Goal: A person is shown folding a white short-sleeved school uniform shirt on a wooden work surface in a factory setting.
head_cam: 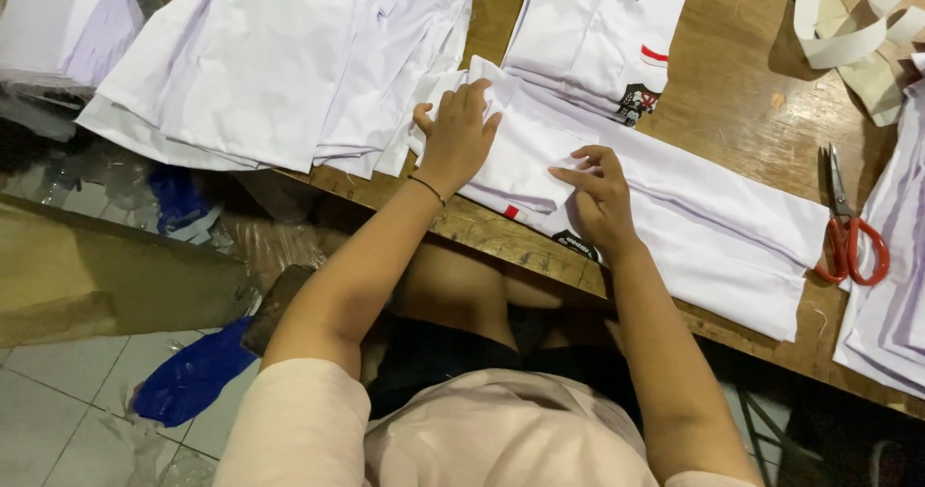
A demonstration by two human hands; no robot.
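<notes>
A white shirt (694,208), folded into a long strip, lies across the wooden table (752,82). My left hand (458,135) presses flat on its left end, fingers spread. My right hand (599,198) pinches a fold of the cloth near the table's front edge, beside a small red tag and a dark badge. A thin dark band circles my left wrist.
A stack of folded white shirts (260,63) fills the left of the table. Another folded shirt with a badge (602,34) lies behind. Red-handled scissors (848,232) rest at the right, near more white cloth (891,304) and white strips (848,25). Blue plastic (193,371) lies on the tiled floor.
</notes>
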